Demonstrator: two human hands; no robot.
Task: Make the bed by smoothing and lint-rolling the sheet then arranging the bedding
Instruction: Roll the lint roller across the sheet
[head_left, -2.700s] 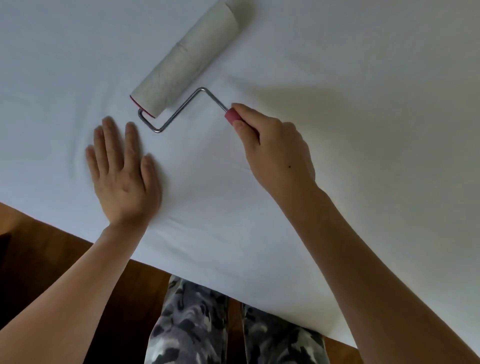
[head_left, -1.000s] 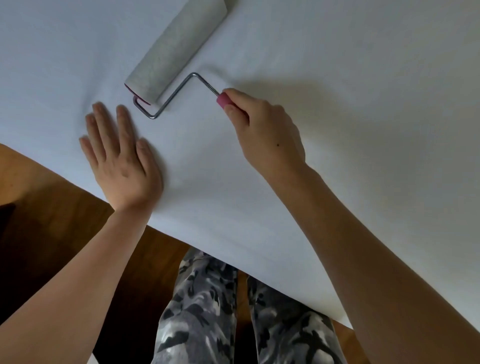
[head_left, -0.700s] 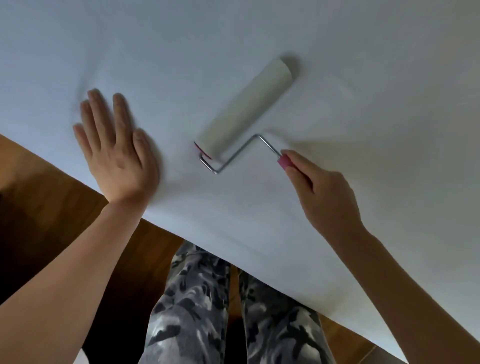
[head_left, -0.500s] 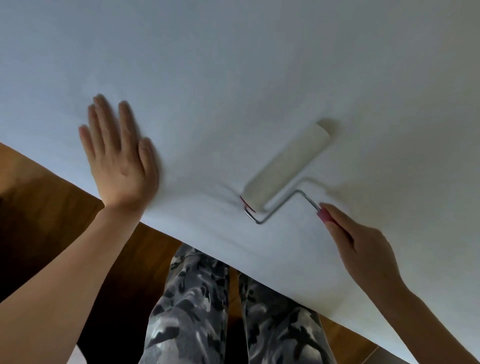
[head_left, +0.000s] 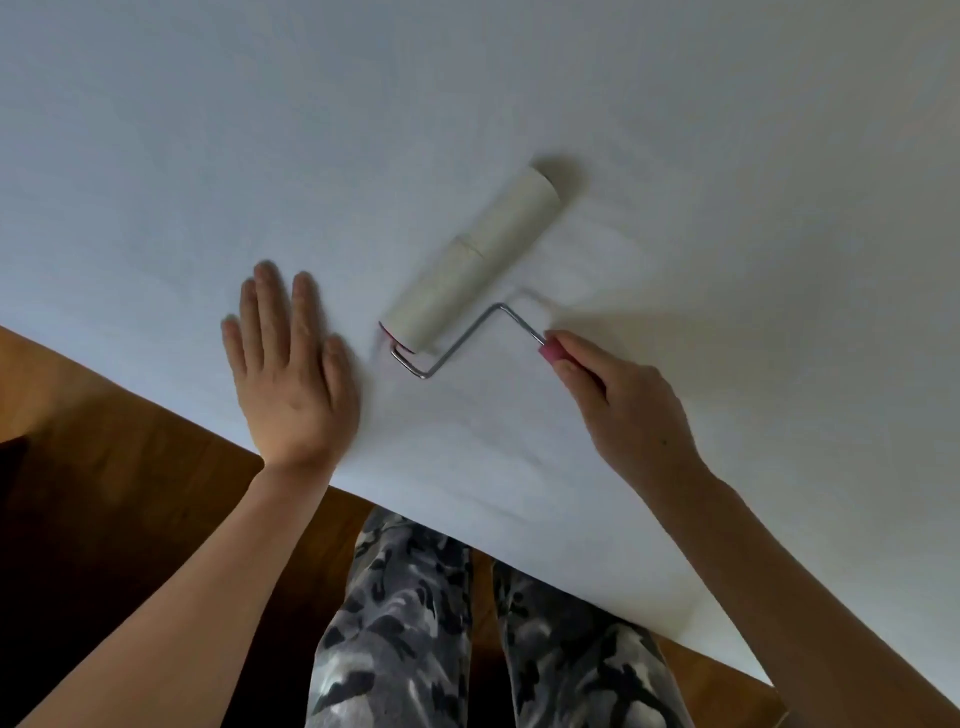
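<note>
A white sheet (head_left: 519, 104) covers the bed and fills most of the head view. A lint roller (head_left: 470, 265) with a pale paper roll, bent wire arm and pink handle lies on the sheet near the bed's edge. My right hand (head_left: 628, 410) grips the pink handle, most of which is hidden in the fist. My left hand (head_left: 291, 374) presses flat on the sheet with straight fingers, just left of the roll's near end and not touching it.
The sheet's edge (head_left: 467, 525) runs diagonally from the left side down to the lower right. Below it lie a brown wooden floor (head_left: 119, 483) and my legs in camouflage trousers (head_left: 405, 639), close against the bed.
My right hand pulled the roller toward the bed's edge, then pushed it away again. My left hand now lies closer to the roller in view.
</note>
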